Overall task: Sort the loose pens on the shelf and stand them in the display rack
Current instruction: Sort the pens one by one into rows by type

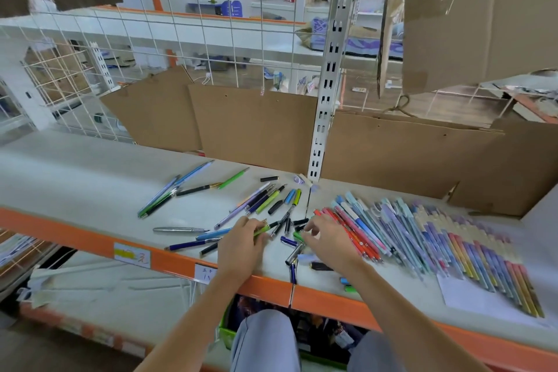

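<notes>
Now both hands are down on the shelf point(75, 166), close together but not touching, right in the scatter of loose pens point(265, 199). Left hand point(241, 243) curls round a lime-green pen point(262, 230), pinching it near the tip. Right hand point(324, 235) has its fingertips on a small green cap point(297, 235), fingers bent over it. A silver pen point(179, 230) lies off to the left, apart from the rest. To the right, a long sorted row of pens point(422, 238) lies fanned side by side, reds nearest the right hand, beside a sheet of white paper point(471, 296). Brown cardboard point(256, 127) lines the back.
</notes>
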